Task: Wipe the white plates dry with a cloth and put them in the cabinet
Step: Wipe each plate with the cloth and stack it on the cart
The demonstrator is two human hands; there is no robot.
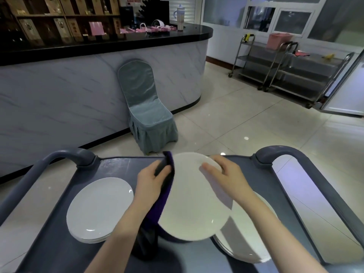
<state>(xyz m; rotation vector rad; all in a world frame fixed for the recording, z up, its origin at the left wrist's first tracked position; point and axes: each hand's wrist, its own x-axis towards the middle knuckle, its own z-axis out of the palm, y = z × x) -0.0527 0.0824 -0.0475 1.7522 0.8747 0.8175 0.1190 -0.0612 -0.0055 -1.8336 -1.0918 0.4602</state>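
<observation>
A white plate (191, 205) is held up above the grey cart top (59, 245). My left hand (151, 180) grips a dark purple cloth (163, 196) against the plate's left edge; the cloth hangs down under the plate. My right hand (224, 174) holds the plate's far right rim, thumb on its face. A stack of white plates (98, 209) lies on the left of the cart. Another stack of plates (248, 233) lies on the right, partly hidden by the held plate and my right forearm.
The cart has raised handle bars at the left (65, 154) and right (279, 152). Ahead stand a covered grey chair (147, 111) against a curved marble counter (78, 91), and steel trolleys (285, 69) at the far right. Tiled floor lies between.
</observation>
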